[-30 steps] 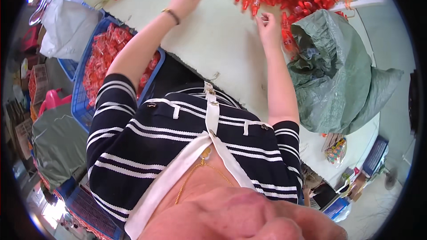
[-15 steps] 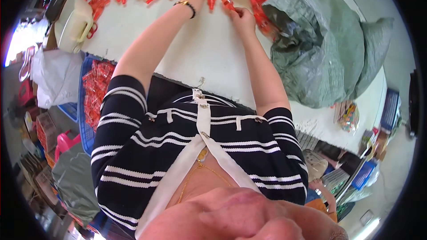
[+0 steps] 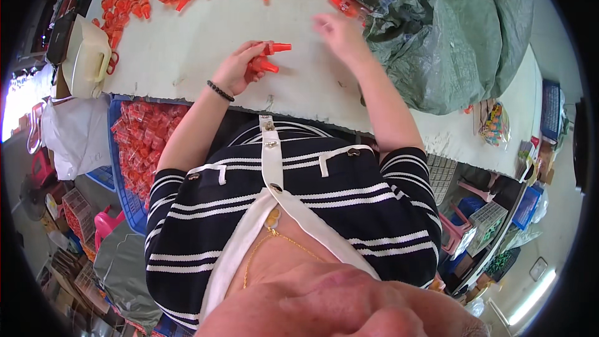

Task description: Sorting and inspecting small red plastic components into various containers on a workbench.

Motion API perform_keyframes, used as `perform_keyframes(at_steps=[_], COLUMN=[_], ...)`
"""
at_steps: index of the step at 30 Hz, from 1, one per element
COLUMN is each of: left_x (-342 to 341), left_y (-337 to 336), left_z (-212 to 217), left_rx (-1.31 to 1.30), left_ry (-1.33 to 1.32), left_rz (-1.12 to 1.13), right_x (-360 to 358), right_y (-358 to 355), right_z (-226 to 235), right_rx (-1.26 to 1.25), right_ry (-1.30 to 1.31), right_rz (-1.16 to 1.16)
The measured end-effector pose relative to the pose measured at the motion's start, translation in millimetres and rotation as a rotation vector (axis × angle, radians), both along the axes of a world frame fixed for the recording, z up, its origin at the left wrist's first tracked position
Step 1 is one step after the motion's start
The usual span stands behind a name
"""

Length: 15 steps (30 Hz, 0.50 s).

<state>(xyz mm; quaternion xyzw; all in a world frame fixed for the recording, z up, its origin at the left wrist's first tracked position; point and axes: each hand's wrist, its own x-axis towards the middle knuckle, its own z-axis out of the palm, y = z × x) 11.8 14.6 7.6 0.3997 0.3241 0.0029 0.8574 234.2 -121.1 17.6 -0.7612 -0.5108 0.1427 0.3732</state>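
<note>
The left hand (image 3: 240,65) rests on the white table (image 3: 187,43), fingers curled closed around red plastic pieces (image 3: 269,56). The right hand (image 3: 337,32) hovers nearby, blurred, fingers loosely spread and holding nothing visible.

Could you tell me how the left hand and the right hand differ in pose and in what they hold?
The left hand is curled shut around a few red plastic pieces; the right hand is open and holds nothing. The left hand rests on the white table, while the right hand looks blurred, beside the green sack. The left wrist wears a dark bracelet; the right wrist is bare. Both are over the table.
</note>
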Motion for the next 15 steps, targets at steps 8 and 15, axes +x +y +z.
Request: perform_keyframes(at_steps=[8,15], left_x=[-11,-10], left_y=[-11,-12], left_z=[-8,0], left_rx=[0.004,0.079], left_ry=[-0.003,0.013], left_rz=[0.151,0.097], right_x=[59,42], right_y=[-13,-22], right_z=[-6,-9], right_rx=[-0.416,-0.132], right_ry=[-0.833,-0.423], right_rz=[-0.376,-0.253])
